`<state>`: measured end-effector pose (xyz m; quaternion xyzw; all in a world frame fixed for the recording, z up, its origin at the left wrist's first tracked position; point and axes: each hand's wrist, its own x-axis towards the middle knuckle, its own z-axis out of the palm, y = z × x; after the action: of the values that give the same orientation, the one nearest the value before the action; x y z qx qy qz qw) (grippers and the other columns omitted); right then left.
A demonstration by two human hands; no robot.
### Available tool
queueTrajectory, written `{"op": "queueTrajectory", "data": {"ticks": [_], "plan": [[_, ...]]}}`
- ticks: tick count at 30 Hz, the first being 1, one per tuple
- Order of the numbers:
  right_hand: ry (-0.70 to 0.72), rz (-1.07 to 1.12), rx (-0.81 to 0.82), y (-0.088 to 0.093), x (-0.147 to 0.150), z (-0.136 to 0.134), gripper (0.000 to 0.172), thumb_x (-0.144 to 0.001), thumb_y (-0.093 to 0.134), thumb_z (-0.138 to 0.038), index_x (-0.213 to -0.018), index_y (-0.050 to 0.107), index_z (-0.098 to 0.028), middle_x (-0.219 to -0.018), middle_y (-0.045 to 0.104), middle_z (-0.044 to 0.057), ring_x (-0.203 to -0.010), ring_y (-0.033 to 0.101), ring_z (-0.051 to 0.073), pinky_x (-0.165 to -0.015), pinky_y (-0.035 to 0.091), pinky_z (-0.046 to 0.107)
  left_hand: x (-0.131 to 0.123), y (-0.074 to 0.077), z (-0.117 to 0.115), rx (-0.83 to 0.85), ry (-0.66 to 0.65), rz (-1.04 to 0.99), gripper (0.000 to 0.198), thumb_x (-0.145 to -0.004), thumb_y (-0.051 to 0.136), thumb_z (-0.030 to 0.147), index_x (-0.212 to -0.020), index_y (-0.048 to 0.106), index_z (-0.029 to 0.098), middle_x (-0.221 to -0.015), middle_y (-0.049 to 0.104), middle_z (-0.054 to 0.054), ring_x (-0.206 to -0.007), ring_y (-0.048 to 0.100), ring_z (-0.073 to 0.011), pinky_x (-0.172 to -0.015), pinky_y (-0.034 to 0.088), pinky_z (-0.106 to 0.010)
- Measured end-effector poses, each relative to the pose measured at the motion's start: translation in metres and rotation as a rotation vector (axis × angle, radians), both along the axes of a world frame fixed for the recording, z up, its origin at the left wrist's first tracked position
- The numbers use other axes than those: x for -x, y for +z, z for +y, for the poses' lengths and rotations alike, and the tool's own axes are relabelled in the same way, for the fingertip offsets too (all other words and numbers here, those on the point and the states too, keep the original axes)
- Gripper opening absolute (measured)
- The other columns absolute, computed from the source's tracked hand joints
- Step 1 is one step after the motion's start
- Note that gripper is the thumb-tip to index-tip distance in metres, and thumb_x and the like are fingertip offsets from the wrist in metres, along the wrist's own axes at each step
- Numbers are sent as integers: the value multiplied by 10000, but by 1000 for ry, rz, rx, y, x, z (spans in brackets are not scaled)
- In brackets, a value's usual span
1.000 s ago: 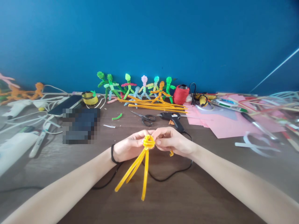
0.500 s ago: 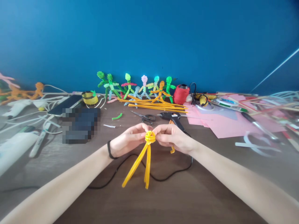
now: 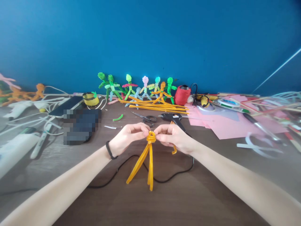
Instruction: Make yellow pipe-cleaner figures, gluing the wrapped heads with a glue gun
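Between my two hands hangs a yellow-orange pipe cleaner figure (image 3: 150, 138), with a coiled head on top and long straight legs spreading downward. My left hand (image 3: 131, 136) pinches the left side of the coil between thumb and fingers. On the other side my right hand (image 3: 175, 138) is closed on the coil's right edge. A loose bent yellow end (image 3: 174, 150) sticks out below the right hand's fingers. Behind the hands lie black scissors (image 3: 149, 120) and a black glue gun (image 3: 172, 117), whose cord (image 3: 164, 181) runs under the figure.
Several colourful pipe cleaner figures (image 3: 128, 84) stand along the blue wall, beside a bundle of orange pipe cleaners (image 3: 160, 107). Pink paper sheets (image 3: 225, 127) and a red spool (image 3: 182, 95) are at right. A dark phone-like object (image 3: 82, 127) and white cables lie left.
The figure has turned slightly, its legs swinging a little to the right and closer together. My left hand's fingers have shifted on the coil; the right hand stays almost in place.
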<state>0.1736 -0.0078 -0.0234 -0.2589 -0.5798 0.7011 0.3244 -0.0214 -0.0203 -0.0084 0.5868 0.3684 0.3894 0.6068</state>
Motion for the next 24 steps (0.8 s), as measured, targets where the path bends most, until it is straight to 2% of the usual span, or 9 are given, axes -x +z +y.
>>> {"op": "queueTrajectory", "data": {"ticks": [24], "plan": [[-1, -20, -11, 3, 2, -2, 163, -697, 662, -268, -760, 601, -131, -536, 471, -56, -423, 344, 25, -373, 209, 177, -3, 1, -3, 112, -74, -43, 63, -684, 638, 193, -664, 629, 134, -926, 540, -37, -803, 505, -144, -754, 364, -288]]}}
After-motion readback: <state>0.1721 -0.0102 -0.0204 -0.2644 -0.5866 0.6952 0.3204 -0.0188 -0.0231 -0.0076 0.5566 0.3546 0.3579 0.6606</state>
